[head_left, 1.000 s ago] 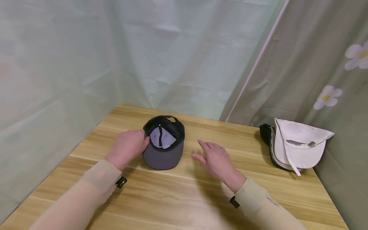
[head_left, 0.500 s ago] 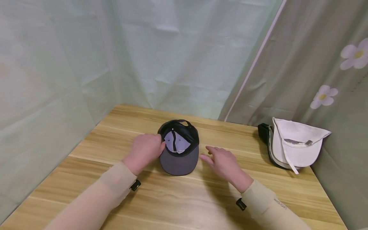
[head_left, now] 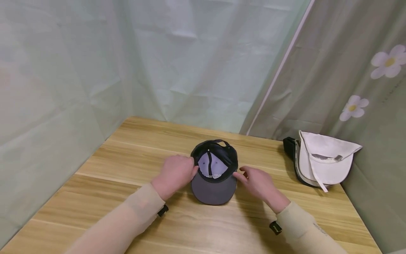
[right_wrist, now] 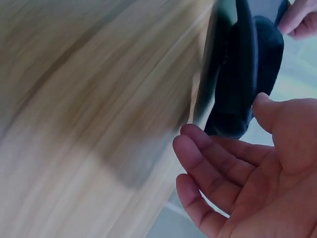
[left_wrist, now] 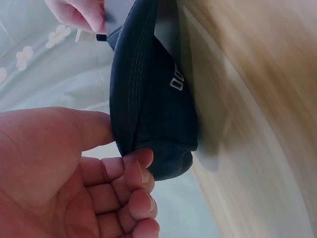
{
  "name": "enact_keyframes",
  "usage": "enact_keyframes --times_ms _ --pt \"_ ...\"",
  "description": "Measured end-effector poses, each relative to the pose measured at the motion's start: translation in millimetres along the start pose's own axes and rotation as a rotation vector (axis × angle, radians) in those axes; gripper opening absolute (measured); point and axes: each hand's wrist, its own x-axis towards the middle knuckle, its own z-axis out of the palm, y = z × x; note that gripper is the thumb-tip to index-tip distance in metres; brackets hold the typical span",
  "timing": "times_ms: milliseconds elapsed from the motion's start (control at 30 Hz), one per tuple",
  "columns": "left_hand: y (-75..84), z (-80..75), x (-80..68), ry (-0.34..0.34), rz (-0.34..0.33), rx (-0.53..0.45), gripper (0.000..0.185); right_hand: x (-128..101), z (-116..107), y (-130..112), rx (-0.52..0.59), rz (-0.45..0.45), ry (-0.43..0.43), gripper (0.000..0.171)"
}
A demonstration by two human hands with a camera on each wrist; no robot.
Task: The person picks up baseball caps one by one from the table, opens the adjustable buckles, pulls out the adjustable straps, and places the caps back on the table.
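A dark baseball cap lies upside down over the table, its brim toward me and its strap opening at the back. Its inside shows a pale lavender lining with light lettering. My left hand pinches the cap's left edge, thumb on the inner side and fingers outside, as the left wrist view shows with the cap. At the right edge is my right hand, thumb tip right at the rim. In the right wrist view, the fingers of that right hand are spread and loosely bent beside the cap.
A stack of folded caps, white on top with a dark one beneath, sits at the right edge of the wooden table. Pale curtains hang behind and along both sides, with printed flowers on the right one.
My left hand has carried the cap to the right and a little toward me. My right hand has shifted slightly right, and its thumb has come up to the cap's right rim.
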Motion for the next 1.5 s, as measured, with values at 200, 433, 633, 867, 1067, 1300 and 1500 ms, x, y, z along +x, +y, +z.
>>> enact_keyframes --times_ms 200,433,633,867,1067,1300,1500 --pt "12.0 0.6 -1.4 0.016 0.038 0.017 0.04 -6 -7 13 0.069 0.047 -0.019 0.039" --pt "22.0 -1.0 -4.0 0.029 0.066 -0.006 0.043 -14 -12 20 0.113 0.046 0.002 0.035" --pt "30.6 -2.6 -4.7 0.011 0.08 -0.025 0.042 -23 -16 23 0.134 0.023 -0.018 0.026" --pt "34.8 -4.1 -5.2 0.034 0.119 -0.037 0.042 -28 -24 29 0.173 0.028 -0.116 0.03" --pt "36.8 -4.1 -4.2 0.026 0.124 -0.042 0.043 -24 -27 37 0.203 0.04 -0.125 0.04" --pt "43.5 -3.6 -2.5 -0.033 0.13 -0.041 0.043 -11 -31 41 0.177 0.064 -0.119 0.046" --pt "47.3 -1.9 -3.0 -0.039 0.135 -0.036 0.041 4 -34 47 0.132 0.101 -0.11 0.045"
